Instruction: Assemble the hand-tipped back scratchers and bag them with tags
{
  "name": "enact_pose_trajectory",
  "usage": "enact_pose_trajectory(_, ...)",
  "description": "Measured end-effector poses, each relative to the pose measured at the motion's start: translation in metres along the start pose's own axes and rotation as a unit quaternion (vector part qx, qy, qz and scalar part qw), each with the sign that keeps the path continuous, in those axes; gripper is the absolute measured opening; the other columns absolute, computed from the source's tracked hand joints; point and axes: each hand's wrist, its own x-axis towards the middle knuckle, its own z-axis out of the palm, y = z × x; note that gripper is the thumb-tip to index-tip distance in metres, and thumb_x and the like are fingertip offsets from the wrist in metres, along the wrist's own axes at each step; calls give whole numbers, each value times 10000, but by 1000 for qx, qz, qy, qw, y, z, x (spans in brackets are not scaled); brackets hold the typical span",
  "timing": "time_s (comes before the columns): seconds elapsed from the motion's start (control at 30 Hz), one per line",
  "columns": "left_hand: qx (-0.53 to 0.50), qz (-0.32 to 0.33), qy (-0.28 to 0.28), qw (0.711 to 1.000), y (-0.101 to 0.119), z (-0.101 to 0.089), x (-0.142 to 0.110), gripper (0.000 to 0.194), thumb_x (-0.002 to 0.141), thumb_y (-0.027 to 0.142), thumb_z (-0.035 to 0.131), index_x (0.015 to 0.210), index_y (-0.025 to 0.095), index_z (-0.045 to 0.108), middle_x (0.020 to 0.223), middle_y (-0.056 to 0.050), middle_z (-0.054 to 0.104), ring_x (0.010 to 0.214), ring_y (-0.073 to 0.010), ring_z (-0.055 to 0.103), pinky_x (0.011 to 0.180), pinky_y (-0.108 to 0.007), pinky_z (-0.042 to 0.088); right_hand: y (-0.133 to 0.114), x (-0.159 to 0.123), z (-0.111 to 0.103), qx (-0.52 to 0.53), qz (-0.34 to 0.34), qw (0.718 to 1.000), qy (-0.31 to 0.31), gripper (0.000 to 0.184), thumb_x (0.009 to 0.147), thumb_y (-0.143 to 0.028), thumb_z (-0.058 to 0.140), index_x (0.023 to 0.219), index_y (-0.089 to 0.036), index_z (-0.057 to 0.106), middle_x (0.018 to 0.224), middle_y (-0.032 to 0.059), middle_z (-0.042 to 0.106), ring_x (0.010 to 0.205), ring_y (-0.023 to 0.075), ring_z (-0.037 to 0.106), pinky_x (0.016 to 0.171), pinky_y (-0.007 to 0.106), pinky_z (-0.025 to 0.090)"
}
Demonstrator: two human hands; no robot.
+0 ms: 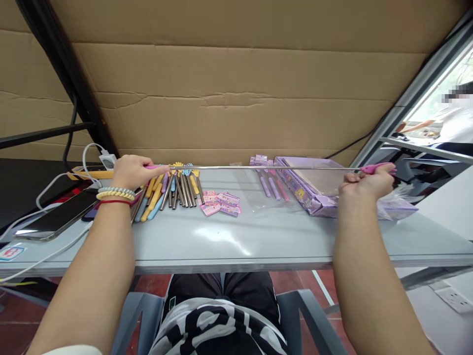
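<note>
Actually, both hands are engaged with one long thin rod, pulled out straight and nearly level. At the left, a dark phone (59, 214) lies with white cables (55, 185) near it. Next to it, the left hand (135, 172) is closed on the pink left end of the rod (266, 168), one finger lying along it. Just beside this hand is a pile of scratchers (157, 193), with yellow, blue and purple handles and metal shafts, resting on the tabletop (281, 241).

In the middle, the rod passes across the view, beyond the small printed cards (221, 203). More to the right, handles in purple and pink (272, 186) lie by a transparent bag (254, 199), next to the open purple box (297, 190).

At the far right, the right hand (365, 183) is wrapped around the other pink end (373, 168), in front of the box. So the rod runs from one hand to the other. In my judgement, it is being held at full stretch, and such a hold calls for an even, firm grip at both ends.
</note>
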Motion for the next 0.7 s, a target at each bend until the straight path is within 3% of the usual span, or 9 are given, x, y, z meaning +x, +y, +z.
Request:
enact_pose_trajectory(0.17, -59, -19, 28, 998, -5, -2, -3, 521, 730, 678, 599, 743, 165, 692, 619, 2, 551, 671, -153, 478, 600, -276, 302, 5, 1, 0, -6, 21, 1000, -17, 447, 1022, -313, 339, 600, -171, 300, 550, -49, 249, 438, 46, 226, 455, 228, 177)
enact_pose_trajectory(0.37, -15, 26, 20, 999, -4, 0, 2, 504, 834, 590, 565, 1001, 145, 729, 938, -71, 678, 901, -209, 539, 704, -280, 338, 16, -3, 4, -70, 15, 997, -32, 216, 974, -235, 389, 765, -185, 372, 653, -49, 398, 436, 34, 323, 450, 231, 175)
enact_pose_trajectory(0.57, 1, -15, 9, 1000, 0, 1, 5, 462, 835, 570, 551, 924, 140, 693, 939, -94, 677, 948, -230, 547, 773, -303, 325, 17, -3, 5, -70, 6, 996, -48, 156, 973, -215, 334, 821, -198, 362, 656, -45, 432, 459, 52, 413, 445, 213, 256)
enact_pose_trajectory(0.7, 3, -26, 2, 1000, 2, -2, 3, 467, 833, 593, 520, 830, 152, 673, 832, -63, 654, 899, -230, 526, 782, -331, 288, 15, -4, 4, -118, -14, 993, -14, 167, 982, -209, 290, 833, -206, 366, 647, -47, 446, 445, 57, 414, 439, 225, 254)
